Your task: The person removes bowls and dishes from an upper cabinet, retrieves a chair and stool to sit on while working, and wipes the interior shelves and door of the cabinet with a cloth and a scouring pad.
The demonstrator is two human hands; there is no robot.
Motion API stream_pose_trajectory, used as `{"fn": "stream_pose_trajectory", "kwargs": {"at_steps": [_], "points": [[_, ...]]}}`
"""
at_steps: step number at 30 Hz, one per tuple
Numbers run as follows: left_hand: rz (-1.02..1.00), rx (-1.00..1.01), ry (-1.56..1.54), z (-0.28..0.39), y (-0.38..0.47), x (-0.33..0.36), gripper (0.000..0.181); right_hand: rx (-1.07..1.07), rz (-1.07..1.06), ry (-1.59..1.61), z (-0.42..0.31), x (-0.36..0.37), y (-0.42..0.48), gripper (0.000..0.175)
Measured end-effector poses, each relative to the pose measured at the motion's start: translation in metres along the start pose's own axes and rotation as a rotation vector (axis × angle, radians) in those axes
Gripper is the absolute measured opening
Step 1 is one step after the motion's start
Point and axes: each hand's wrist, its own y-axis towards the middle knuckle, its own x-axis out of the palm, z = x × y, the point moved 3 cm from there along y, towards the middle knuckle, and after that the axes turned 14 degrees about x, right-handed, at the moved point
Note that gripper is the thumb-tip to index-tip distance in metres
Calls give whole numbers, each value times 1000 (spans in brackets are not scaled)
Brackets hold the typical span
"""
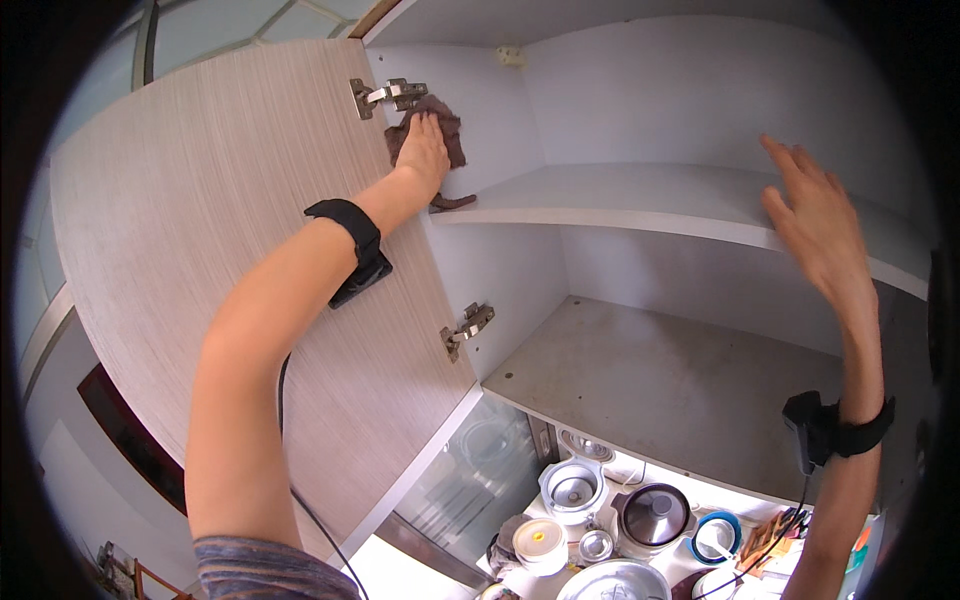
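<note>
My left hand (424,154) presses a brown cloth (452,135) flat against the left inner side wall of a wall cabinet (495,112), just below the upper metal hinge (394,93). A corner of the cloth hangs down to the front left end of the middle shelf (600,191). On the right, my right hand (814,206) is held up with its fingers spread in front of that shelf's edge. Nothing is in it. I cannot tell whether it touches the shelf. Black straps with small devices circle both wrists.
The wood-grain cabinet door (225,225) stands swung out at left, with a lower hinge (466,330). Beneath the cabinet bottom panel (637,375), a counter holds a dark lidded pot (657,516), a lidded container (540,544), a rice cooker (572,491) and a metal basin (615,583). Cables hang from both wrists.
</note>
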Motion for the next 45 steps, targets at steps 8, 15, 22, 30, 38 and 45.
{"fn": "stream_pose_trajectory", "kwargs": {"at_steps": [8, 15, 22, 30, 38, 45], "points": [[-59, 288, -297, 5, -39, -8, 47, 8, 19, 45, 1, -8, 2, 48], [-37, 439, -201, 22, -41, 4, 41, -13, 23, -24, 4, -15, 0, 46], [-16, 304, 223, -10, 15, 6, 56, -65, 42, -8, 6, -15, 1, 45], [3, 16, 218, -68, 52, -14, 61, -76, 10, 21, 5, -14, -2, 48], [237, -182, -91, -102, 9, -62, 31, -31, -55, 43, -3, -16, -7, 48], [498, -234, -34, -155, -69, -76, 13, 39, -92, 17, 1, -24, -12, 52]]}}
